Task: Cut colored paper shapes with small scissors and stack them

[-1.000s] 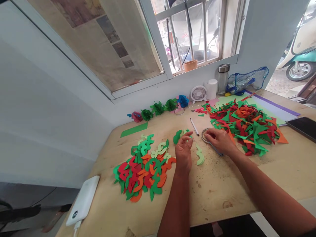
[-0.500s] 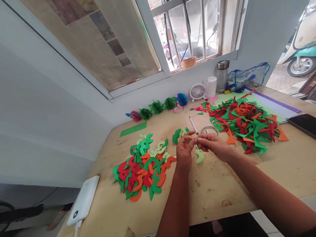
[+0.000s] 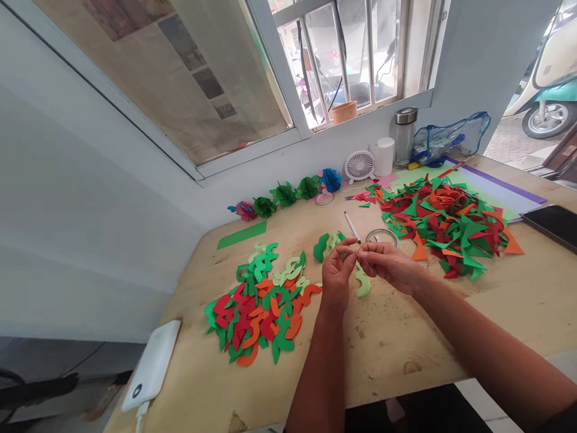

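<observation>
My left hand (image 3: 339, 267) and my right hand (image 3: 388, 262) meet over the middle of the table, fingertips pinched close together. Something very small and thin is between them, too small to name. Just beyond my left hand lie dark and pale green paper cutouts (image 3: 321, 248). Below the fingertips a pale green curved paper cutout (image 3: 363, 285) rests on the wood. A roll of clear tape (image 3: 382, 235) lies behind my right hand, partly covered by it. Close by is a white pen (image 3: 352, 226).
Left of my hands spreads a pile of curved paper cutouts (image 3: 256, 319); at right is a heap of paper scraps (image 3: 446, 222). Paper flowers (image 3: 285, 194), a small fan (image 3: 359, 165) and a glass bottle (image 3: 405, 139) line the wall. A phone (image 3: 552, 225) and power bank (image 3: 153, 361) lie near the edges.
The whole view has shifted very slightly. Both hands keep nearly the same pinched position; nothing has been picked up or put down.
</observation>
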{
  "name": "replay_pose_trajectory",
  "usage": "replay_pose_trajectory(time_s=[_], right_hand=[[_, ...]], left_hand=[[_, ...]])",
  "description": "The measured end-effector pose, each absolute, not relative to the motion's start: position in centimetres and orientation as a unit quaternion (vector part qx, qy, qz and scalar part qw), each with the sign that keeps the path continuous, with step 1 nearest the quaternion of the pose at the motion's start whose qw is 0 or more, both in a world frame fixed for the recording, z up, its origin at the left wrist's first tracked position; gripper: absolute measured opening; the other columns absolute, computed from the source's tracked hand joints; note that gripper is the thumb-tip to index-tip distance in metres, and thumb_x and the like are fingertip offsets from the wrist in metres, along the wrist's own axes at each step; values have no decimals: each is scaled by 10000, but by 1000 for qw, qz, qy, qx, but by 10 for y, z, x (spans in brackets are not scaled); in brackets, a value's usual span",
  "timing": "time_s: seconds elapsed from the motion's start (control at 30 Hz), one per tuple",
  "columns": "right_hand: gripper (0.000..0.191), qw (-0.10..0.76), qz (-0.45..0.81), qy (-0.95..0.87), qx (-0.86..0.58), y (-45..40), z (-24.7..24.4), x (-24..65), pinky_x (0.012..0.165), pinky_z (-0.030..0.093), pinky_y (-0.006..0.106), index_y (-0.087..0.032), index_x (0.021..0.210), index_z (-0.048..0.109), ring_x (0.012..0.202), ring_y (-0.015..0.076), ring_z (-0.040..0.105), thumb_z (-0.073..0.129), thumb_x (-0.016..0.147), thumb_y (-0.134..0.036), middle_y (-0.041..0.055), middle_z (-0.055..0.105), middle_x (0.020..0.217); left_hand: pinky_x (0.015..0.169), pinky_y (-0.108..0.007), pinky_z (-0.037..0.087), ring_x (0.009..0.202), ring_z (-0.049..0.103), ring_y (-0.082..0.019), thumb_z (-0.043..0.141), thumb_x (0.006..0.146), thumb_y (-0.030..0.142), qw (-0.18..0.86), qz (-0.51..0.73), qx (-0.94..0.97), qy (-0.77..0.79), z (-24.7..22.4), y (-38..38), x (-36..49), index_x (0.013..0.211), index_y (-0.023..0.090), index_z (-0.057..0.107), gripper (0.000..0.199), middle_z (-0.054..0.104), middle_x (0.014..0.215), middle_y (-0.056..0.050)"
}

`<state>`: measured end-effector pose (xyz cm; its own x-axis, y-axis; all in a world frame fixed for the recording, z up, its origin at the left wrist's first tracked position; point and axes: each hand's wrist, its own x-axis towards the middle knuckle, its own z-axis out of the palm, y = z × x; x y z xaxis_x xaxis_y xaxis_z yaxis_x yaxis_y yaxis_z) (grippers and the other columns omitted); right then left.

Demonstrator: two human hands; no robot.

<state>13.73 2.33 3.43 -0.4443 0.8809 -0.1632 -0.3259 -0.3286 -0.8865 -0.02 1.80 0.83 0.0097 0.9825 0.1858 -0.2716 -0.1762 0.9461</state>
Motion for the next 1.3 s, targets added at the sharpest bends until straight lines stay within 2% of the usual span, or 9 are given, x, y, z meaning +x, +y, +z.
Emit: replay_pose_trajectory(time_s=[0.4,0.73,1.0,1.3], right_hand=[[312,416,730,-412,-352,23,37,136,500,249,230,-161,667,547,515,68,369,721,682,-419,-53,455,561],[240,430,730,-392,-359,23,36,135,504,266,229,-160,667,562,501,65,390,722,661,-338,-54,478,542],[221,447,706,-404,-371,25,35,136,506,250,239,-158,643,582,498,68,394,724,647,-328,-44,492,525],[204,447,688,-418,-391,26,34,134,510,251,252,-166,631,588,499,79,397,717,639,-324,-42,487,504]], left_hand=[[991,-395,414,1139,562,-214,659,771,311,518,602,490,359,9,17,-1,778,193,622,125,638,1155,-72],[987,-375,411,1139,556,-204,661,768,273,515,604,491,359,9,17,0,813,198,630,93,640,1134,-68],[824,-278,454,847,594,-142,659,761,242,518,600,479,378,7,18,-6,765,175,653,68,619,816,-12],[730,-247,451,740,575,-121,706,711,259,522,587,479,392,15,14,-5,714,168,654,105,615,760,-6]])
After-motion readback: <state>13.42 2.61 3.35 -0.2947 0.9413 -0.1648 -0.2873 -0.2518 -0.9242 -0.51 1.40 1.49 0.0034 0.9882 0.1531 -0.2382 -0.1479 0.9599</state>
